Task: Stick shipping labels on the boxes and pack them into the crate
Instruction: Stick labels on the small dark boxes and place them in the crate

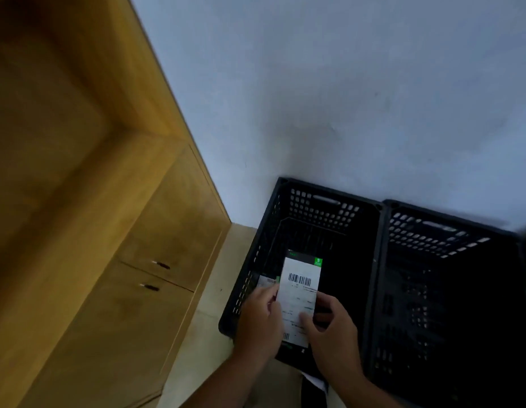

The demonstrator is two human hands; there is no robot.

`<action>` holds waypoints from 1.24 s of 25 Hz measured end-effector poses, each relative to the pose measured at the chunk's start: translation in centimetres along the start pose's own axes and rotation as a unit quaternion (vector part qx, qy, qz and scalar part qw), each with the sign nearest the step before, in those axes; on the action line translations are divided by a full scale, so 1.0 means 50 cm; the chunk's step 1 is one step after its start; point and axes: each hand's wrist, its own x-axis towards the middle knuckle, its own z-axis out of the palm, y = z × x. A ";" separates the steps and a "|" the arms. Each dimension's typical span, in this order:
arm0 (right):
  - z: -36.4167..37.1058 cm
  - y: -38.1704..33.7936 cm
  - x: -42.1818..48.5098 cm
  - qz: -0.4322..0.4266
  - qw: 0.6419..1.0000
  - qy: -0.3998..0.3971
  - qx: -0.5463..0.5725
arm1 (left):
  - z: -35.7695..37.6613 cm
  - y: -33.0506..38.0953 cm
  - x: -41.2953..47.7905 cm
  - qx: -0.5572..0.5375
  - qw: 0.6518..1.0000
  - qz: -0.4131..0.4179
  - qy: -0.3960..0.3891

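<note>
A dark box (pixel 314 262) with a green corner mark carries a white shipping label (pixel 300 290) with a barcode. Both my hands hold it over the left black crate (pixel 256 257). My left hand (pixel 260 315) grips its left edge. My right hand (pixel 334 328) grips its right edge, thumb lying on the label. Another labelled box (pixel 267 281) shows partly inside the crate, behind my left hand's fingers.
A second black perforated crate (pixel 450 237) stands right beside the first, both against a pale wall (pixel 344 98). A wooden cabinet (pixel 155 260) with two dark handles fills the left. A strip of light floor (pixel 214 316) runs between cabinet and crates.
</note>
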 end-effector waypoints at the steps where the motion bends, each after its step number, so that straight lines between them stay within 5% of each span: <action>1: 0.040 0.023 0.030 0.014 1.000 0.002 -0.009 | 0.016 -0.035 0.043 0.018 1.000 -0.012 -0.014; 7: 0.257 0.167 0.212 0.078 0.997 -0.018 -0.017 | 0.117 -0.223 0.285 0.055 0.988 -0.130 -0.068; 16: 0.349 0.309 0.329 0.145 0.983 -0.116 -0.005 | 0.242 -0.304 0.377 0.093 0.950 -0.286 -0.079; 24: 0.396 0.363 0.357 0.185 0.969 -0.161 -0.002 | 0.266 -0.342 0.404 0.140 0.935 -0.305 -0.116; 31: 0.410 0.382 0.356 0.181 0.973 -0.113 0.082 | 0.272 -0.321 0.373 0.216 0.935 -0.266 -0.095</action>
